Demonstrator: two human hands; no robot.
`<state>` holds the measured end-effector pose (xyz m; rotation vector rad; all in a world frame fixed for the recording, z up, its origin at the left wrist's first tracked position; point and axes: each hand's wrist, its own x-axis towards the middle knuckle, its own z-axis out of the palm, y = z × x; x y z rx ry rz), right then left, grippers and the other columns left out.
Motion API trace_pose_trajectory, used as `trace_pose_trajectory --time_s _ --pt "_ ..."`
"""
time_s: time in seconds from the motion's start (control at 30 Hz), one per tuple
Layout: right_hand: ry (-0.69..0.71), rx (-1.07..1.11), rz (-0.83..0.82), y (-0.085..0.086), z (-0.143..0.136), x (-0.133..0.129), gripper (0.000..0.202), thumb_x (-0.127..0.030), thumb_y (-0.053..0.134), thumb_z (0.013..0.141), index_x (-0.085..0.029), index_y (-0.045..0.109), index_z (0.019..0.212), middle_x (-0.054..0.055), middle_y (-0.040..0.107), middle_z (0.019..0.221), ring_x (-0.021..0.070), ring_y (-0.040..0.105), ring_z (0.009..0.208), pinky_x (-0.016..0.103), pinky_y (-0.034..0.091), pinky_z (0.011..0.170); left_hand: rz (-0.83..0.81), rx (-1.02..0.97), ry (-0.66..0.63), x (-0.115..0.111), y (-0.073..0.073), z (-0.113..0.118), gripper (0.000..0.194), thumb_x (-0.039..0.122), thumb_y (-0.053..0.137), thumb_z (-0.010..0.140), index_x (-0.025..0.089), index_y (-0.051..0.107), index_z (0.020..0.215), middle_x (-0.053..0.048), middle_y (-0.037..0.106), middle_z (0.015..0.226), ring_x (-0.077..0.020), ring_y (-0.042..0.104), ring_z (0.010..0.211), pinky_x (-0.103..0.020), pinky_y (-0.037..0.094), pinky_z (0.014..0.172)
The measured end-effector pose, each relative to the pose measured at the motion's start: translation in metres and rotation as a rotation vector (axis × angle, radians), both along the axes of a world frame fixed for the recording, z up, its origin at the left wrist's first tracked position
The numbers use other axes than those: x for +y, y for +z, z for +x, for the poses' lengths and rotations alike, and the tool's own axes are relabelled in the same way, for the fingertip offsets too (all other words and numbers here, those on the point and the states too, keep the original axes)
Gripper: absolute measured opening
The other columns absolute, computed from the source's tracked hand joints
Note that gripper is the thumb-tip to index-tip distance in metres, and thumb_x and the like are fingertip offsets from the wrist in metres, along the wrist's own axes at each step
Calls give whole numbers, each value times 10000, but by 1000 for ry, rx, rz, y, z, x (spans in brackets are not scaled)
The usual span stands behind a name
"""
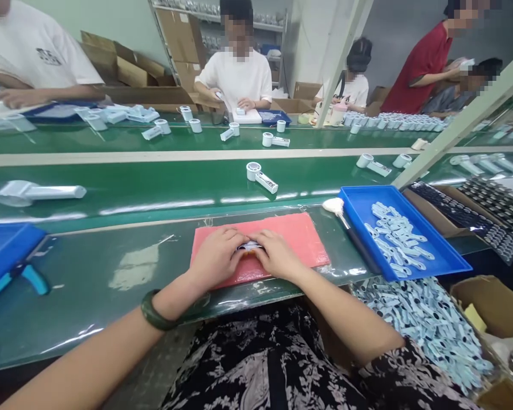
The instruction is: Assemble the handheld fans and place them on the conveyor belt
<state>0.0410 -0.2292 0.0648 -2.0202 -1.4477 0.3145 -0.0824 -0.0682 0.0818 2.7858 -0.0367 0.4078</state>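
Your left hand (218, 254) and right hand (279, 256) are closed together on a small pale piece (251, 246), mostly hidden by your grip — a two-sided hold that probably keeps it steady. It sits between them over a flat, pinkish-red pad (301, 236), which likely cushions it from the glossy green table (89, 307). Right of your right hand lies a dark-handled brush (359, 240) with a whitish head, then a smooth blue tray (447, 263) of slim, pale blue parts (395, 233) — seemingly placed for easy reach. Ahead, a round-headed white device (265, 181) rests on the green belt (175, 179).
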Motion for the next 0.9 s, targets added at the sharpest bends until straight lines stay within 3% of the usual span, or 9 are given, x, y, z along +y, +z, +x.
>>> trace_pose_trajectory --time_s 0.2,0.3,0.47,0.57,0.63,0.7,0.77,0.83,0.9 --pt "10 92 -3 2 2 -1 365 -240 506 1001 -197 576 1356 108 633 1261 235 562 1194 421 430 1060 89 48 -26 1 10 -2 220 238 560 926 191 634 1127 -94 669 1110 -282 563 1091 -466 475 988" --pt "13 154 40 11 17 -9 421 -275 540 989 -204 546 1404 124 583 1392 247 525 1295 439 413 1116 173 96 -42 17 17 4 223 166 521 906 194 633 1096 -100 640 1095 -275 558 1031 -434 499 901" --pt "-101 10 19 40 79 -7 444 -266 575 959 -215 561 1400 121 574 1414 254 536 1312 444 423 1124 403 34 -5 98 33 62 268 104 461 899 207 682 1009 -131 640 1125 -317 581 1060 -479 503 884" --pt "-155 -171 -110 62 132 19 419 -260 586 960 -199 583 1375 119 599 1377 237 576 1263 388 463 1072 520 -59 130 149 34 104 366 50 446 872 227 737 1003 -179 591 1326 -422 478 1318 -623 452 994" --pt "-183 -275 -194 77 171 48 403 -266 596 962 -184 598 1357 132 611 1354 252 582 1251 393 469 1059 524 -42 222 166 26 122 492 -3 413 846 264 754 1078 -182 552 1417 -448 446 1372 -685 438 1004" --pt "-220 -349 -261 91 209 83 385 -266 612 959 -153 618 1327 165 614 1335 285 579 1248 428 462 1064 486 -14 276 162 10 126 593 -31 417 806 293 725 1196 -179 540 1450 -449 476 1358 -681 470 992" --pt "-259 -434 -337 103 245 121 367 -266 628 957 -143 624 1303 173 607 1334 301 565 1258 473 452 1074 406 -55 244 142 -9 117 655 -21 465 759 300 675 1291 -171 517 1482 -442 461 1380 -656 488 1016" --pt "-299 -515 -413 109 276 157 349 -291 642 960 -166 618 1284 138 600 1338 289 564 1248 507 465 1061 285 -153 73 112 -29 97 676 49 521 755 346 621 1354 -132 492 1514 -407 440 1409 -629 493 1053" --pt "-346 -578 -480 108 303 188 345 -334 643 966 -186 608 1277 107 592 1340 272 579 1215 518 496 1026 93 -121 -173 84 -45 73 628 151 559 841 504 559 1359 -7 489 1525 -298 487 1388 -516 538 1052"
